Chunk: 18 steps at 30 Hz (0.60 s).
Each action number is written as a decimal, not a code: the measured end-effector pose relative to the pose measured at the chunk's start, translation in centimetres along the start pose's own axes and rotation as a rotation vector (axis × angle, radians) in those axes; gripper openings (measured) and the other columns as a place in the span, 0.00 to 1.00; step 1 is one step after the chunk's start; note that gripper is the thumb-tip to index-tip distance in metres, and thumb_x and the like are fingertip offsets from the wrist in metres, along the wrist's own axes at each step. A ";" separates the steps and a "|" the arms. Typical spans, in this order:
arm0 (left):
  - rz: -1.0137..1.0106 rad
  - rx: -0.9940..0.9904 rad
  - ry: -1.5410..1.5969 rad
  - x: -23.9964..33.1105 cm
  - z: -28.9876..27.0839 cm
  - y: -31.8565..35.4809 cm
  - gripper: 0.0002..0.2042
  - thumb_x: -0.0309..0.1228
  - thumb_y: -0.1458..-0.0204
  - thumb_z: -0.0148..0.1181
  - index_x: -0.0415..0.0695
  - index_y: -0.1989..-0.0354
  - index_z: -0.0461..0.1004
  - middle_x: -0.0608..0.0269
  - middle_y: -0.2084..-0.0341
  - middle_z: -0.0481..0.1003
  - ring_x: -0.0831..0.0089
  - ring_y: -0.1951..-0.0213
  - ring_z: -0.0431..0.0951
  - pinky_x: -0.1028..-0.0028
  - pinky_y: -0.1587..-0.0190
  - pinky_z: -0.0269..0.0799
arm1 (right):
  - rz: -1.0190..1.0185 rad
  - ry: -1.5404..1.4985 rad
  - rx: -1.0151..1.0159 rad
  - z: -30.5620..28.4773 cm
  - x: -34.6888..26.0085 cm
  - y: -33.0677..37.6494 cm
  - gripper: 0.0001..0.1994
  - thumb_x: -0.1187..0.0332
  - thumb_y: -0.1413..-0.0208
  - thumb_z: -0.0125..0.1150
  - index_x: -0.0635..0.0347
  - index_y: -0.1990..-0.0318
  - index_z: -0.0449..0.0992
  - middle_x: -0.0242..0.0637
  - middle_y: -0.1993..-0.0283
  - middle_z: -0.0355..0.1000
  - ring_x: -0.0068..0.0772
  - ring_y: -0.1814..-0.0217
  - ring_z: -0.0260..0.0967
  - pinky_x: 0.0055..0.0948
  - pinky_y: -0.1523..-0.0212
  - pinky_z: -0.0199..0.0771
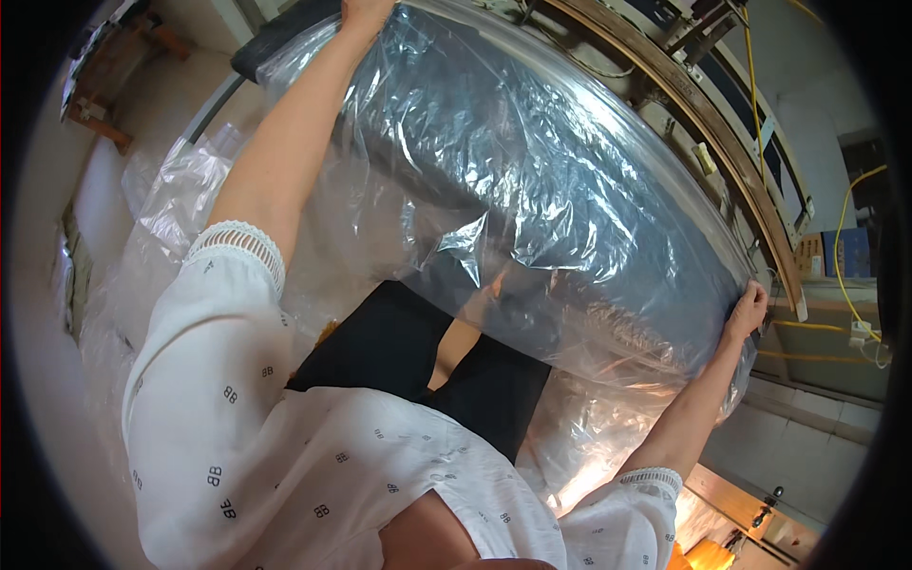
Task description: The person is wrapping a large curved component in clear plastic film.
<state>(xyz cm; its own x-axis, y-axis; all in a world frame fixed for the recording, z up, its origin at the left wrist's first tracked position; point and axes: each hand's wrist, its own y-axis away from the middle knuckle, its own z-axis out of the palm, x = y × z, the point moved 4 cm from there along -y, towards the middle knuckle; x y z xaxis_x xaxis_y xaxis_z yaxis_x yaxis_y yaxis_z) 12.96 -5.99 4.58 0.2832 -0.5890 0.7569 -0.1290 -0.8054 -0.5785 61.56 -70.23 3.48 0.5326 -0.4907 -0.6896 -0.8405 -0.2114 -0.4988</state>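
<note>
Your right grip (750,309) is clenched on the right end of the clear plastic sheet (579,204), which spreads wide and crinkled beyond your black shorts (380,344). Your left grip (369,13) is at its upper left, but the picture's edge cuts it off, so I cannot tell how its fingers close. A long wooden strip (686,104) curves just past the sheet's far edge.

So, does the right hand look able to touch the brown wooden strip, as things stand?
Probably yes. The brown wooden strip appears close to the right hand, with little between, though depth is unclear. That hand holds the clear plastic sheet, so its grip may first need loosening.
</note>
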 end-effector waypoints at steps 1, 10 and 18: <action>-0.046 -0.023 -0.048 0.0 0.4 -0.2 0.11 0.37 0.57 0.62 0.41 0.72 0.80 0.60 0.80 0.77 0.72 0.76 0.75 0.72 0.70 0.69 | 0.000 0.042 0.016 0.1 0.0 -0.1 0.13 0.61 0.47 0.58 0.66 0.65 0.74 0.32 0.67 0.72 0.23 0.65 0.64 0.23 0.59 0.65; -0.040 -0.042 -0.207 -0.4 1.4 -1.9 0.14 0.39 0.63 0.64 0.40 0.76 0.77 0.56 0.79 0.76 0.67 0.74 0.76 0.70 0.68 0.69 | -0.042 0.164 0.121 0.2 -1.1 -0.9 0.17 0.61 0.52 0.62 0.70 0.69 0.69 0.35 0.69 0.63 0.27 0.69 0.57 0.25 0.62 0.63; -0.174 0.034 -0.188 -1.8 0.4 -2.1 0.09 0.33 0.58 0.59 0.39 0.77 0.72 0.57 0.80 0.74 0.66 0.74 0.74 0.68 0.70 0.69 | 0.009 0.181 0.170 0.3 -1.5 -0.9 0.17 0.63 0.53 0.62 0.67 0.72 0.63 0.38 0.66 0.60 0.30 0.65 0.55 0.29 0.58 0.61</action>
<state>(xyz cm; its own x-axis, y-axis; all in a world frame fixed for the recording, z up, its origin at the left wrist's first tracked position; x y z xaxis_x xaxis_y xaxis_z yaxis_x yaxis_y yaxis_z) 13.07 -3.18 4.34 0.4703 -0.4168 0.7778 -0.0317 -0.8888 -0.4572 61.52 -69.00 4.78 0.4861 -0.6384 -0.5968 -0.8083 -0.0689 -0.5847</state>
